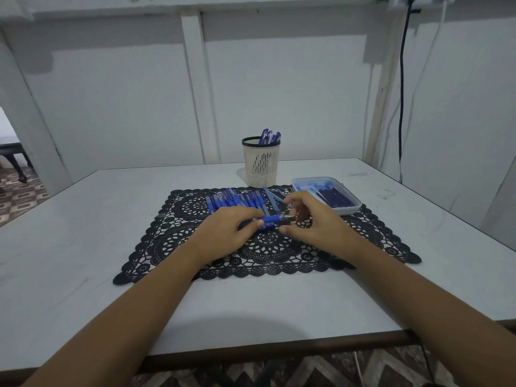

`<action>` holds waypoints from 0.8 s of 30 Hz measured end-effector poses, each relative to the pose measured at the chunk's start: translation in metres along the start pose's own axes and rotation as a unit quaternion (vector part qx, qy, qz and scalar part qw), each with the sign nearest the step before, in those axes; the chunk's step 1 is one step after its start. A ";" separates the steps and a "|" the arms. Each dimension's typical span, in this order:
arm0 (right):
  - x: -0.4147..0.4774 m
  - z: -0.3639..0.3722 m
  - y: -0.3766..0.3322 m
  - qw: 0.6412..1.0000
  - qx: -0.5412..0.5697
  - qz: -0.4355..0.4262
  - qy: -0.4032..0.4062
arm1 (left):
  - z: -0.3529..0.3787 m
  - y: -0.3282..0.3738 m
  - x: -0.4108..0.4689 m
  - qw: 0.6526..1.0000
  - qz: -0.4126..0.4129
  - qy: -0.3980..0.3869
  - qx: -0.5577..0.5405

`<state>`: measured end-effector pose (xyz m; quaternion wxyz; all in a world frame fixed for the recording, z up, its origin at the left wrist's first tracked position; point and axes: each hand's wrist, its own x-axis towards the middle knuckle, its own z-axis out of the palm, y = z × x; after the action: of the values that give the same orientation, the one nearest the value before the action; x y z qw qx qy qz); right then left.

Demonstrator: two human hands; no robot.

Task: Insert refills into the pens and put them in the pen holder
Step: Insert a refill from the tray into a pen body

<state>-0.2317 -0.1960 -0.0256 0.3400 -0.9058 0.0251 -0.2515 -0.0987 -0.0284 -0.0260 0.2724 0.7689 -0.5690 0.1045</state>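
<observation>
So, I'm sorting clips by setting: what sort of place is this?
Probably a plain room at home, used as a work spot: a white table against bare painted walls, a lace mat, a pen holder, and patterned floor tiles.

Mat [167,241] lies centred on tabletop [83,233]. Row of pens [234,201] on mat's far half. Pen holder [262,166] stands at mat's far edge. Tray [351,209] right of holder, overlapping mat's far-right corner.

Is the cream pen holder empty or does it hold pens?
Not empty: the cream slotted pen holder has several blue pens sticking above its rim.
</observation>
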 end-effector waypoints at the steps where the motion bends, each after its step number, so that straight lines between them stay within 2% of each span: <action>1: 0.000 0.001 0.000 1.000 0.004 0.004 0.003 | 0.000 0.000 0.000 1.000 -0.001 0.000 0.000; 4: 0.003 0.001 0.001 1.000 0.012 0.012 0.013 | 0.001 0.001 0.000 1.000 -0.001 -0.003 -0.002; 8: 0.006 -0.002 0.002 0.996 0.077 0.015 0.048 | 0.000 -0.001 0.001 1.000 -0.011 0.014 -0.024; 11: 0.008 -0.008 0.007 0.988 0.115 0.048 0.090 | -0.001 -0.006 0.000 0.999 -0.025 0.021 -0.025; 12: 0.008 -0.009 0.011 0.988 0.099 0.063 0.103 | -0.001 -0.007 0.000 0.999 -0.027 0.021 -0.021; 14: 0.009 -0.011 0.018 0.991 0.001 0.079 0.105 | -0.001 -0.007 0.000 0.999 -0.031 0.019 -0.014; 16: 0.009 -0.009 0.022 0.989 -0.095 0.081 0.077 | -0.001 -0.006 0.001 0.999 -0.033 0.017 -0.008; 19: 0.009 -0.007 0.023 0.981 -0.183 0.065 0.017 | -0.001 -0.007 0.001 0.999 -0.034 0.017 0.000; 24: 0.009 -0.003 0.025 0.973 -0.224 0.037 -0.038 | 0.000 -0.008 0.000 0.999 -0.033 0.014 0.007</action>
<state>-0.2222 -0.2190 -0.0360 0.1379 -0.9663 0.1018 -0.1921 -0.0909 -0.0269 -0.0282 0.2786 0.7873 -0.5388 0.1103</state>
